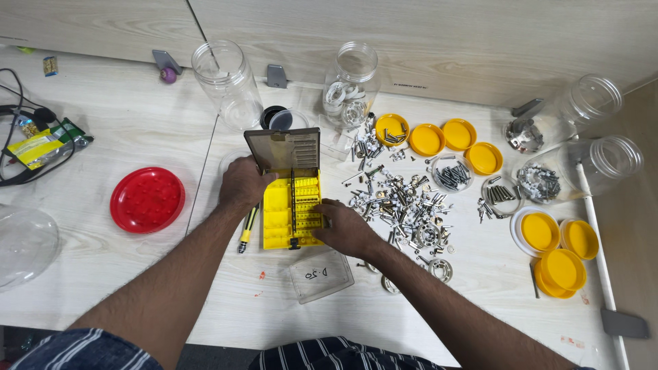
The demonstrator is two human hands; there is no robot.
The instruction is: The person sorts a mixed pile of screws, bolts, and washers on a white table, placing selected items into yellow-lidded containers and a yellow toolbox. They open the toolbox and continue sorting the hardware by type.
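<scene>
A yellow bit case (pixel 291 209) with its brown see-through lid (pixel 286 149) raised lies open on the pale wooden table (pixel 123 130). My left hand (pixel 243 183) rests against the case's left side near the hinge. My right hand (pixel 346 228) presses on the case's right edge, fingers laid over the bit rows. A black-and-yellow screwdriver (pixel 247 228) lies on the table just left of the case, partly under my left wrist. A clear square lid (pixel 320 275) sits in front of the case.
A heap of loose screws, nuts and bearings (pixel 404 202) spreads right of the case. Several yellow lids (pixel 426 140) and clear plastic jars (pixel 227 83) stand around it, two jars lying at the far right (pixel 582 171). A red lid (pixel 147 199) sits at left, cables beyond it.
</scene>
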